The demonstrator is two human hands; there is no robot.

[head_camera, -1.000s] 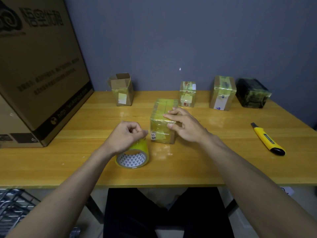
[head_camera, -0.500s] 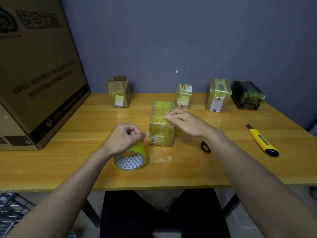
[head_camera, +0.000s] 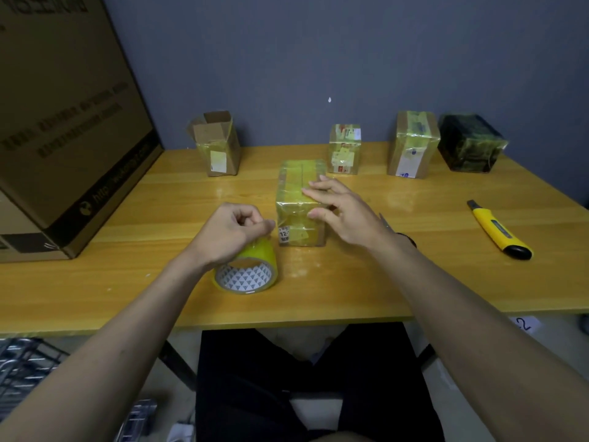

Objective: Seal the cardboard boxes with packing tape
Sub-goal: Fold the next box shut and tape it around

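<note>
A: Where does the box in hand sit?

B: The taped cardboard box (head_camera: 301, 202) stands mid-counter, its long axis running from six toward twelve o'clock. The right hand (head_camera: 342, 213) lies on it from four o'clock, fingers straight and released, flat on the top, thumb down the near face. It presses; it does not grip.

A: And the left?

B: The left hand (head_camera: 231, 234) is at eight o'clock from the box, clenched over the yellow tape roll (head_camera: 245, 271), which stands on edge on the counter (head_camera: 127, 282). Thumb and forefinger seem to pinch something just beside the box's near left corner, probably the tape's free end, though the strip itself is too clear to make out.

A: So which relation matters next?

B: I judge the strip must run up the near face and along that long axis toward twelve. The left hand is nearer the roll, the right already steadies the box, so the pull goes away from the body.

A: Anything in the way?

B: Beyond, along the wall: an open-flapped box (head_camera: 216, 145) at eleven, a small taped box (head_camera: 345, 148) at one, a taller taped box (head_camera: 412, 145) and a dark wrapped box (head_camera: 471, 143) farther right. All stand apart. A yellow utility knife (head_camera: 497, 229) lies at three, a large carton (head_camera: 70, 122) at nine. Scissors (head_camera: 398, 232) peek out behind the right wrist, close to it.
</note>
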